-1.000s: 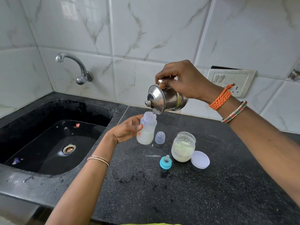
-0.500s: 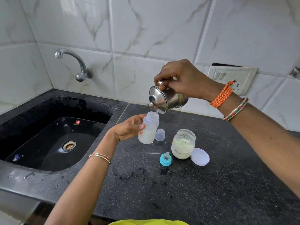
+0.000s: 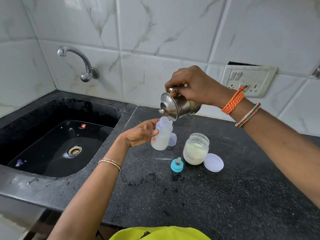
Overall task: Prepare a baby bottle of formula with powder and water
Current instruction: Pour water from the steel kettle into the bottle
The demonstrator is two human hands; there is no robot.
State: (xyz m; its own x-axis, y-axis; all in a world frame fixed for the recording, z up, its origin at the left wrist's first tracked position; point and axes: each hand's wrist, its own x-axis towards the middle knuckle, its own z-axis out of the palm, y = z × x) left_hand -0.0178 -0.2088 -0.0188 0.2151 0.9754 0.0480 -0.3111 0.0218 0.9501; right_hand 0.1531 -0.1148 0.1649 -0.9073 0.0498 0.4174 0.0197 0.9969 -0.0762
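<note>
Right now I'm on the water step: my right hand (image 3: 195,85) has its grip curled round the tilted steel pot (image 3: 180,107), lip just over the mouth of the baby bottle (image 3: 161,135), which my left hand (image 3: 140,135) has clamped upright above the worktop (image 3: 207,196), approx half full of cloudy liquid. Next, I reckon, level the pot, set it down, then fit the teal nipple cap (image 3: 177,165) lying beside the powder jar (image 3: 196,148) w/o spilling.
</note>
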